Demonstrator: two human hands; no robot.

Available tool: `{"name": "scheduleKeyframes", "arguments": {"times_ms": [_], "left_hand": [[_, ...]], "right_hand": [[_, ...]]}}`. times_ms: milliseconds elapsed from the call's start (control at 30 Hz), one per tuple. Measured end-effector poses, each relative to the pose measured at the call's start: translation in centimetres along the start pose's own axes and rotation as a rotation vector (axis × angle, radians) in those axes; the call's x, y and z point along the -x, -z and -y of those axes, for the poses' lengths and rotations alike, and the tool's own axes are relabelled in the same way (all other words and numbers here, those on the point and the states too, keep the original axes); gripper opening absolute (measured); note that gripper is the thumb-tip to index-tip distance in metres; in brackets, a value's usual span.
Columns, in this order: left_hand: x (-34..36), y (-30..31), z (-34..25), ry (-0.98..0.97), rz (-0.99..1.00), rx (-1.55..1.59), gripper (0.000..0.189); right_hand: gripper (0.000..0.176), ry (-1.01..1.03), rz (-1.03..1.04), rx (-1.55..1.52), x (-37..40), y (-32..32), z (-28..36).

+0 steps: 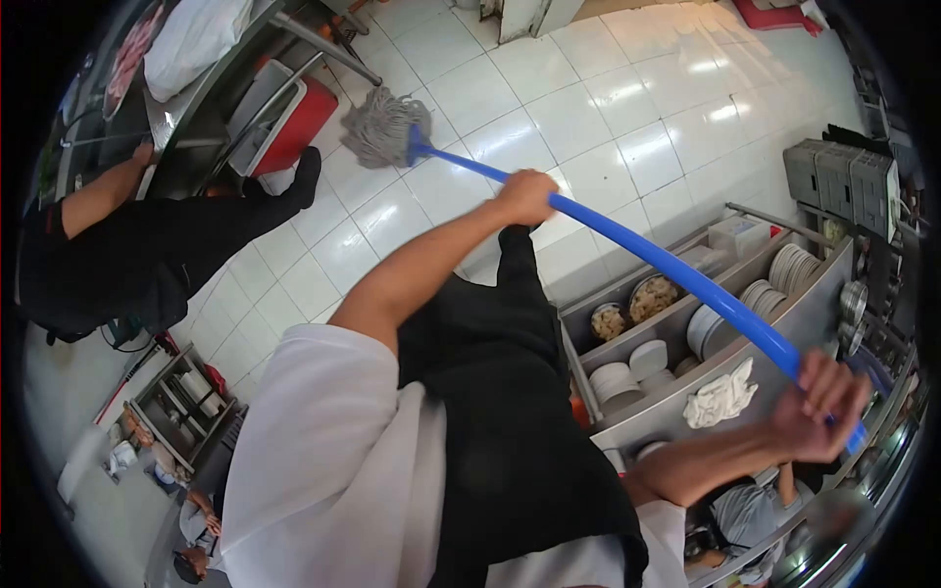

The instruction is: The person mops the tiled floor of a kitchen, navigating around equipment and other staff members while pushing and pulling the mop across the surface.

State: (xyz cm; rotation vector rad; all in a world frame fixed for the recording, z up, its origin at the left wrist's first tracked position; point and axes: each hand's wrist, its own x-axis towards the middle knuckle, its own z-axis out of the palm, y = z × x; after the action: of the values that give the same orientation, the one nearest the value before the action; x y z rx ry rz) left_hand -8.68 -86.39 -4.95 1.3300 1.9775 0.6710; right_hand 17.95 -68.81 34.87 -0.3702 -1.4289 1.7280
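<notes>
A mop with a blue handle [676,269] slants across the view. Its grey string head [382,127] rests on the tiled floor at the upper left of centre. My left hand [529,197] is closed round the lower part of the handle, above the blue socket. Near the handle's top end, at the right, my right hand [823,404] has its fingers curled round it. The palm side of the left hand is hidden.
A metal counter [671,407] with stacked plates, food bowls and a white cloth [720,394] stands at my right. Grey crates [841,181] are beyond it. At the left are a person in black [127,250] and a red-and-white container [294,127]. Other people appear along the lower edges.
</notes>
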Motion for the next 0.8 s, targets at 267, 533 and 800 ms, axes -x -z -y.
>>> {"name": "scheduleKeyframes", "arguments": {"times_ms": [267, 533, 800], "left_hand": [[-14.0, -4.3, -17.1, -0.284, -0.034, 0.371, 0.013], [-19.4, -6.1, -24.9, -0.179, 0.06, 0.342, 0.032], [-12.2, -1.2, -18.1, -0.049, -0.06, 0.399, 0.032]], "right_hand": [[0.034, 0.392, -0.046, 0.245, -7.9, 7.5, 18.5], [0.033, 0.662, -0.657, 0.627, -11.7, 3.0, 15.1], [0.029, 0.638, -0.564, 0.652, -19.6, 0.0, 11.2]]}}
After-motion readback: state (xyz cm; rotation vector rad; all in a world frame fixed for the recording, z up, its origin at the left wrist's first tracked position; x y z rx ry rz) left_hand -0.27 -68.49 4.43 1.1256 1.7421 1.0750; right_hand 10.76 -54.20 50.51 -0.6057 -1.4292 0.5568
